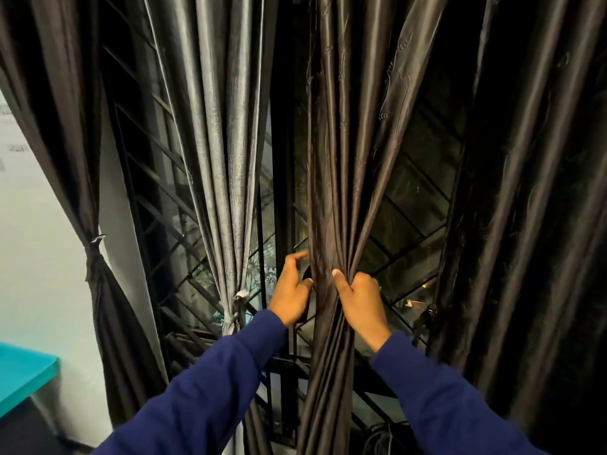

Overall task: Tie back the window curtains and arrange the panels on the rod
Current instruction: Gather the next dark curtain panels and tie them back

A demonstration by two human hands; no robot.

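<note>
A dark brown curtain panel [331,178] hangs in the middle, gathered into a bunch at waist height. My right hand [359,302] grips that bunch from the right, thumb up on the folds. My left hand [292,290] is at the bunch's left edge with curled fingers touching the fabric; what it holds is hidden. A grey panel [226,152] to the left is tied with a knotted band [235,310]. The far-left dark panel [69,133] is tied too, at a band [93,249]. A dark panel [525,192] hangs at the right with a tie [428,311] at its left edge.
A window with a black diagonal metal grille [170,231] stands behind the curtains. A white wall [39,257] is at the left, with a teal surface [23,376] low beside it. Cables [384,438] lie at the bottom below the window.
</note>
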